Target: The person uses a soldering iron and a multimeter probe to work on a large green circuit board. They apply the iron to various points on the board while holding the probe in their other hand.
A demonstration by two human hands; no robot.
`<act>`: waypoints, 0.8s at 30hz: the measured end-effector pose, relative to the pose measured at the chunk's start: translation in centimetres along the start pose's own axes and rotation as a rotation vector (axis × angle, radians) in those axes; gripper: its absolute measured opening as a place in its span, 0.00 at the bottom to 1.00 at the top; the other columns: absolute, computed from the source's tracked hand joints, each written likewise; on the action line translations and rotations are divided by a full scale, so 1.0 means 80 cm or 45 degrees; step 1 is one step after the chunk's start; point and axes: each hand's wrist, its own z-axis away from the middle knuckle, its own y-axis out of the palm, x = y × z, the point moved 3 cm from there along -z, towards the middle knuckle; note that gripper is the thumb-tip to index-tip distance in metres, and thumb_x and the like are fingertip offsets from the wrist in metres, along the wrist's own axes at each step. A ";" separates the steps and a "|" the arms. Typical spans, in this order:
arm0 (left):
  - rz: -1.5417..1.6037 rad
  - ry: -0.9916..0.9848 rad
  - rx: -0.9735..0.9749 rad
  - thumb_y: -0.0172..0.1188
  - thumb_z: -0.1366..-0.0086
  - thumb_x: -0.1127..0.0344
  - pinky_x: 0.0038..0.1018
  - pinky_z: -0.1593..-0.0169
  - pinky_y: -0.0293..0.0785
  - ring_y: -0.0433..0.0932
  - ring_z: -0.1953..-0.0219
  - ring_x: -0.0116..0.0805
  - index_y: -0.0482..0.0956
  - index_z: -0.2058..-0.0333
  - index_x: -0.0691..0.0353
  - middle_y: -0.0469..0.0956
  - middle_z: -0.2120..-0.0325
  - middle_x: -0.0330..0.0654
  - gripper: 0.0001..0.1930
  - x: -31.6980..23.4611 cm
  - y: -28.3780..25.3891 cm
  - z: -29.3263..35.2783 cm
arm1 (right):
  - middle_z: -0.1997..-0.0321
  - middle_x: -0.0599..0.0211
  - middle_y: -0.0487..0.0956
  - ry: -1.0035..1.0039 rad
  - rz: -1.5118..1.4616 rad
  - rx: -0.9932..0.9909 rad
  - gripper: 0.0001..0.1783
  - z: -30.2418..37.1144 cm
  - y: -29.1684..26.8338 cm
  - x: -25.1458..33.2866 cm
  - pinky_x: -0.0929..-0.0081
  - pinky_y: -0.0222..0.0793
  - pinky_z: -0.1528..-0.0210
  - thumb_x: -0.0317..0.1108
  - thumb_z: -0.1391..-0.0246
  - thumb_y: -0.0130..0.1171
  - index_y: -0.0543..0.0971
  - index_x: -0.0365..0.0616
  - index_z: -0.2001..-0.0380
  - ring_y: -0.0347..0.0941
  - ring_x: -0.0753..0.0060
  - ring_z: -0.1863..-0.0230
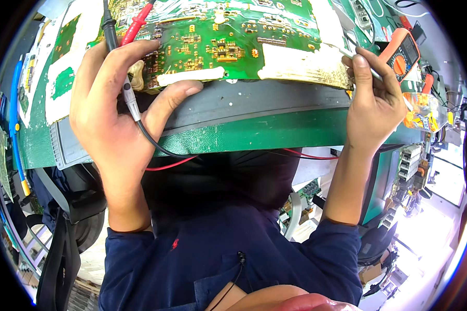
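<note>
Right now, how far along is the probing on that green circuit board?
Set up: the large green circuit board lies on the green bench mat, and the orange handheld multimeter sits beside it. In hand: the left hand grips the black and red test probes at the board's edge; the right hand holds a thin metal tool. Any meter reading is not legible.

Bench (pixel 275 136) — green textured mat on top, front edge bending across the view. A grey slab (pixel 254 101) lies flat on the mat, and the large green circuit board (pixel 218 41) rests on that, white paste patches along its near edge. Right end: orange multimeter (pixel 402 52) lying on the bench, near the board's corner. Left end — white sheets (pixel 62 83) with green patches on the mat.
</note>
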 end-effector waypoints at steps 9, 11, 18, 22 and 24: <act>0.001 -0.008 0.015 0.80 0.57 0.61 0.29 0.56 0.74 0.79 0.62 0.40 0.83 0.59 0.63 0.78 0.63 0.45 0.26 -0.001 -0.002 -0.003 | 0.68 0.58 0.85 -0.042 -0.048 0.082 0.09 -0.012 -0.015 -0.009 0.84 0.76 0.62 0.25 0.42 0.65 0.83 0.30 0.60 0.83 0.74 0.65; 0.018 -0.003 0.005 0.80 0.57 0.62 0.29 0.56 0.74 0.79 0.62 0.40 0.83 0.59 0.63 0.78 0.63 0.45 0.25 -0.001 -0.003 -0.002 | 0.65 0.58 0.84 -0.093 -0.060 0.083 0.12 -0.015 -0.025 -0.009 0.84 0.76 0.62 0.26 0.44 0.67 0.82 0.31 0.58 0.82 0.75 0.65; 0.029 0.014 -0.011 0.80 0.56 0.62 0.30 0.56 0.74 0.79 0.62 0.41 0.83 0.59 0.63 0.78 0.62 0.45 0.25 -0.001 -0.002 -0.003 | 0.61 0.57 0.84 -0.069 -0.030 0.128 0.22 -0.040 -0.041 -0.014 0.83 0.75 0.58 0.23 0.49 0.71 0.75 0.34 0.52 0.80 0.76 0.61; 0.049 0.047 -0.022 0.80 0.56 0.62 0.29 0.57 0.74 0.79 0.62 0.41 0.83 0.58 0.62 0.78 0.62 0.46 0.25 0.001 -0.003 -0.002 | 0.61 0.55 0.85 0.020 -0.104 0.447 0.15 -0.046 -0.017 -0.013 0.80 0.75 0.57 0.22 0.49 0.68 0.72 0.38 0.63 0.81 0.74 0.61; 0.052 0.071 -0.028 0.80 0.56 0.62 0.29 0.58 0.74 0.78 0.63 0.41 0.83 0.58 0.62 0.78 0.62 0.46 0.25 0.002 -0.003 -0.003 | 0.62 0.58 0.85 -0.049 -0.004 0.516 0.14 -0.050 -0.010 -0.006 0.78 0.74 0.57 0.22 0.50 0.67 0.70 0.39 0.69 0.79 0.75 0.61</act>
